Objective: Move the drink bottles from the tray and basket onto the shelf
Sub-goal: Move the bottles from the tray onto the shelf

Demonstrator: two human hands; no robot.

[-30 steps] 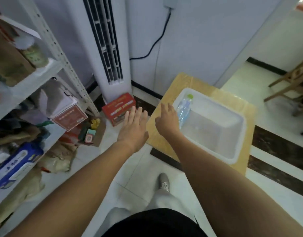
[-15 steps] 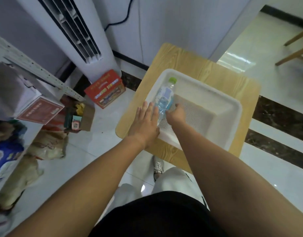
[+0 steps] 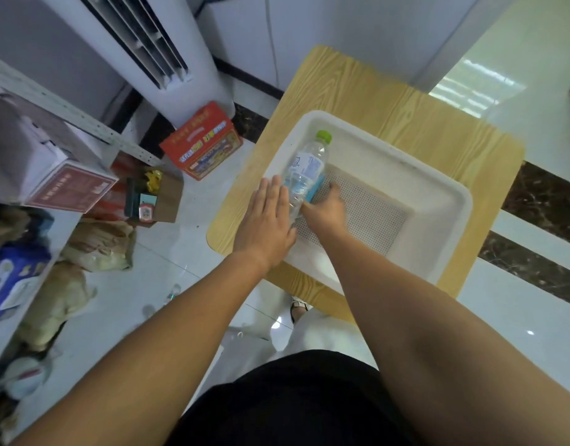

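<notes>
On a small wooden table [image 3: 406,117] straight ahead sits a white basket [image 3: 438,246]. One clear drink bottle [image 3: 304,165] with a green cap lies slanted along the basket's left inside wall. Its long axis runs away from the person, with the cap at the far end and the base toward the hands. The right hand [image 3: 325,209] curls round the bottle's lower part from the right. The left hand [image 3: 266,220], fingers straight, lies flat against its left side. The shelf [image 3: 68,111] stands well off to the left, so the lift will probably swing that way.
</notes>
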